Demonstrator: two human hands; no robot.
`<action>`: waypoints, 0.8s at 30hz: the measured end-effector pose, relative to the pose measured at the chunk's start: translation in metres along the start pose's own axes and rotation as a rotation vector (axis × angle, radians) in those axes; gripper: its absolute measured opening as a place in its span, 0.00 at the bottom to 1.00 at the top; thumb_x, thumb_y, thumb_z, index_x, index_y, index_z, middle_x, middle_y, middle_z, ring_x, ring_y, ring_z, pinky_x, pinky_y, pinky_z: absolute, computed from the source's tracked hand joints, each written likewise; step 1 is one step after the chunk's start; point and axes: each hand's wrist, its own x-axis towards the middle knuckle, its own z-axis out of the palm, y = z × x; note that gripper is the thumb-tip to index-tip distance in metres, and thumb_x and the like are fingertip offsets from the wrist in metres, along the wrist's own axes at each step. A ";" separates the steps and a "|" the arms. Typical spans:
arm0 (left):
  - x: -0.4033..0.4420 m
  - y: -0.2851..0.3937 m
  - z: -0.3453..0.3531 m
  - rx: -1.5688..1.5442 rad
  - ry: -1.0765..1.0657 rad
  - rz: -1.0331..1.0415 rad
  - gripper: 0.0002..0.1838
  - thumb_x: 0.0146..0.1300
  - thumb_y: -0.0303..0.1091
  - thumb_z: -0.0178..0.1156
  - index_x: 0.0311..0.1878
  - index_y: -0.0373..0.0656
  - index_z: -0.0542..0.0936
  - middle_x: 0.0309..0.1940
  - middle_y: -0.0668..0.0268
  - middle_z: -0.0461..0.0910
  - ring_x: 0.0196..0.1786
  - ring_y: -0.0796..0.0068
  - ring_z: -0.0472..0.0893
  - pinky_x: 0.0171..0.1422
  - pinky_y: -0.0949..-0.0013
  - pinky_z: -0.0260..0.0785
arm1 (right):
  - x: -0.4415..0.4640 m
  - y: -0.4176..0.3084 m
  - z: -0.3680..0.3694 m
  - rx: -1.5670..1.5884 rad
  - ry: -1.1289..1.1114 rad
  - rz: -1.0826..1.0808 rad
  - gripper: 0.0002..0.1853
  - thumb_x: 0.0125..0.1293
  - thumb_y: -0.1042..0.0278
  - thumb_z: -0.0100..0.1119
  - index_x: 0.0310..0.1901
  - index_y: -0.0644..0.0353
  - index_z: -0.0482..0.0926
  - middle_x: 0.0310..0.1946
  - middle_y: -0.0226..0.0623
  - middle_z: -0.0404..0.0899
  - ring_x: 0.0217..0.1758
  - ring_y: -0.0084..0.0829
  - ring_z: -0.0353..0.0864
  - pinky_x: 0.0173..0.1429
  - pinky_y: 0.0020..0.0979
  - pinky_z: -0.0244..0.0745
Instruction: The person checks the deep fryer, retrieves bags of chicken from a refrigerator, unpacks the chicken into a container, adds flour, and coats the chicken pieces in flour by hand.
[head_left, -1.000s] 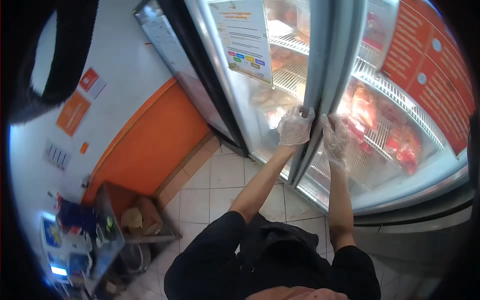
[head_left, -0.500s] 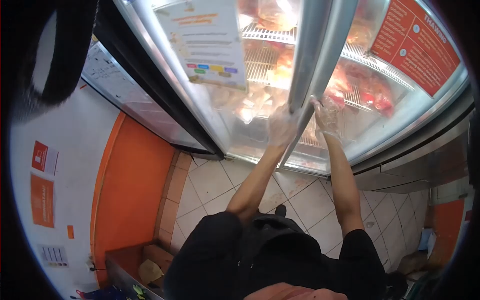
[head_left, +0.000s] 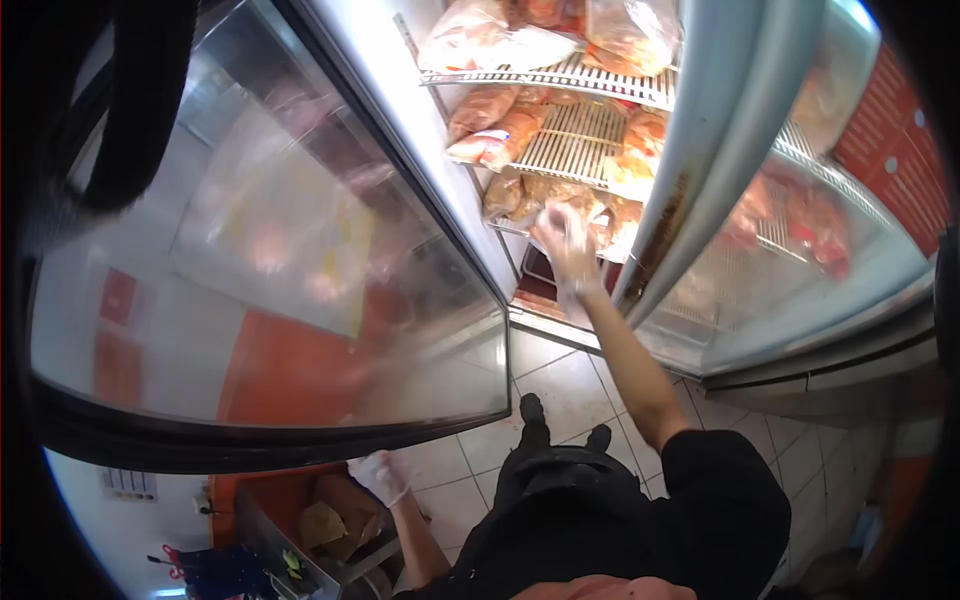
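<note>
Both my hands wear clear plastic gloves. My right hand (head_left: 565, 240) reaches into the open fridge compartment, in front of bagged meat (head_left: 525, 195) on the lower shelf; its fingers are curled and blurred. Lower left, my left hand (head_left: 378, 476) is beside the lower edge of the swung-open glass door (head_left: 300, 250), and its finger pose is hard to make out. More bagged meat (head_left: 632, 35) lies on the upper shelf, and further bags (head_left: 500, 125) rest on the wire middle shelf (head_left: 570, 140).
The right glass door (head_left: 700, 290) is closed, with a red sign (head_left: 895, 130) on it. A rust-marked frame (head_left: 665, 225) divides the compartments. At the lower left stands a metal bin or cabinet (head_left: 275, 520) with brown contents. Tiles cover the floor (head_left: 560, 390).
The left glass door has swung open to the left. My left hand has moved down and left, away from the door handles; my right hand has left the right door and entered the left compartment.
</note>
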 end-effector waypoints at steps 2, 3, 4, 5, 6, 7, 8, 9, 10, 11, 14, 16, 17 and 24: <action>0.026 -0.019 -0.026 0.527 -0.095 0.169 0.18 0.57 0.43 0.65 0.32 0.38 0.71 0.32 0.64 0.73 0.36 0.73 0.73 0.50 0.68 0.66 | 0.078 0.011 0.035 -0.018 0.005 0.081 0.21 0.63 0.54 0.59 0.48 0.65 0.77 0.40 0.43 0.81 0.44 0.33 0.80 0.50 0.33 0.72; 0.037 -0.042 -0.030 0.587 -0.010 0.188 0.20 0.58 0.46 0.65 0.31 0.38 0.70 0.32 0.64 0.72 0.38 0.73 0.73 0.54 0.66 0.65 | 0.118 0.007 0.049 -0.150 0.051 0.130 0.23 0.64 0.51 0.58 0.48 0.66 0.77 0.37 0.40 0.81 0.41 0.28 0.79 0.45 0.32 0.73; 0.044 -0.100 -0.011 0.225 0.322 0.090 0.22 0.59 0.48 0.64 0.30 0.39 0.68 0.32 0.64 0.71 0.40 0.72 0.72 0.56 0.65 0.65 | 0.162 0.032 0.067 -0.101 0.016 0.063 0.24 0.65 0.49 0.56 0.48 0.66 0.77 0.37 0.41 0.81 0.40 0.29 0.79 0.45 0.32 0.73; 0.058 -0.120 -0.006 0.054 0.462 -0.008 0.22 0.59 0.48 0.64 0.30 0.39 0.68 0.32 0.64 0.71 0.40 0.72 0.72 0.56 0.65 0.65 | 0.207 0.065 0.086 -0.059 -0.016 -0.008 0.26 0.66 0.46 0.53 0.48 0.66 0.77 0.37 0.42 0.80 0.39 0.30 0.78 0.44 0.33 0.72; 0.074 -0.127 -0.011 -0.010 0.506 -0.086 0.21 0.59 0.48 0.64 0.31 0.39 0.68 0.32 0.64 0.71 0.40 0.71 0.72 0.55 0.65 0.65 | 0.238 0.071 0.099 -0.080 -0.045 0.003 0.26 0.66 0.46 0.53 0.48 0.66 0.77 0.37 0.42 0.80 0.39 0.31 0.78 0.44 0.33 0.72; 0.087 -0.138 -0.015 -0.026 0.538 -0.143 0.21 0.59 0.48 0.64 0.31 0.39 0.68 0.32 0.64 0.71 0.40 0.71 0.72 0.55 0.64 0.65 | 0.256 0.063 0.110 -0.151 -0.065 0.062 0.26 0.66 0.46 0.53 0.48 0.65 0.77 0.38 0.42 0.80 0.39 0.31 0.78 0.45 0.33 0.72; 0.097 -0.149 -0.016 -0.027 0.554 -0.186 0.21 0.59 0.48 0.64 0.31 0.39 0.68 0.33 0.64 0.71 0.40 0.71 0.72 0.55 0.64 0.65 | 0.273 0.058 0.121 -0.209 -0.085 0.110 0.26 0.65 0.47 0.53 0.48 0.65 0.77 0.38 0.42 0.80 0.39 0.31 0.78 0.45 0.33 0.72; 0.108 -0.159 -0.019 -0.021 0.574 -0.225 0.21 0.59 0.48 0.64 0.31 0.39 0.68 0.33 0.64 0.71 0.40 0.71 0.72 0.55 0.64 0.65 | 0.288 0.053 0.130 -0.253 -0.098 0.141 0.25 0.65 0.47 0.53 0.48 0.65 0.77 0.38 0.43 0.80 0.40 0.31 0.78 0.45 0.34 0.72; 0.117 -0.169 -0.019 -0.005 0.570 -0.248 0.21 0.59 0.48 0.64 0.31 0.39 0.69 0.33 0.63 0.71 0.40 0.71 0.72 0.55 0.64 0.65 | 0.300 0.050 0.140 -0.287 -0.108 0.160 0.25 0.65 0.47 0.53 0.48 0.65 0.77 0.38 0.43 0.80 0.40 0.32 0.78 0.45 0.34 0.72; 0.124 -0.179 -0.021 0.003 0.568 -0.276 0.21 0.59 0.48 0.63 0.31 0.39 0.69 0.33 0.63 0.71 0.40 0.71 0.72 0.55 0.64 0.65 | 0.309 0.049 0.150 -0.314 -0.113 0.170 0.25 0.65 0.47 0.53 0.48 0.65 0.77 0.38 0.43 0.80 0.40 0.32 0.78 0.45 0.34 0.71; 0.148 -0.203 -0.007 0.009 0.481 -0.328 0.21 0.59 0.48 0.63 0.31 0.39 0.69 0.33 0.63 0.72 0.40 0.70 0.73 0.55 0.64 0.65 | 0.319 0.046 0.176 -0.391 -0.130 0.182 0.25 0.65 0.47 0.53 0.48 0.64 0.77 0.39 0.43 0.80 0.41 0.33 0.77 0.46 0.34 0.71; 0.159 -0.214 0.008 0.003 0.370 -0.351 0.21 0.59 0.48 0.63 0.32 0.39 0.69 0.33 0.63 0.72 0.40 0.70 0.73 0.55 0.64 0.65 | 0.315 0.049 0.185 -0.433 -0.141 0.173 0.25 0.65 0.47 0.53 0.48 0.64 0.77 0.39 0.43 0.79 0.41 0.33 0.77 0.47 0.35 0.71; 0.162 -0.219 0.020 -0.004 0.306 -0.357 0.21 0.59 0.48 0.63 0.32 0.39 0.69 0.33 0.62 0.72 0.40 0.70 0.73 0.55 0.64 0.65 | 0.313 0.051 0.184 -0.454 -0.149 0.163 0.25 0.65 0.47 0.53 0.48 0.64 0.77 0.40 0.43 0.79 0.42 0.33 0.77 0.47 0.35 0.71; 0.161 -0.234 0.107 -0.086 -0.153 -0.417 0.20 0.59 0.48 0.63 0.33 0.39 0.70 0.33 0.62 0.72 0.40 0.69 0.73 0.55 0.63 0.66 | 0.301 0.087 0.050 -1.052 -0.005 0.101 0.24 0.65 0.47 0.53 0.48 0.63 0.77 0.41 0.44 0.79 0.43 0.35 0.76 0.48 0.36 0.70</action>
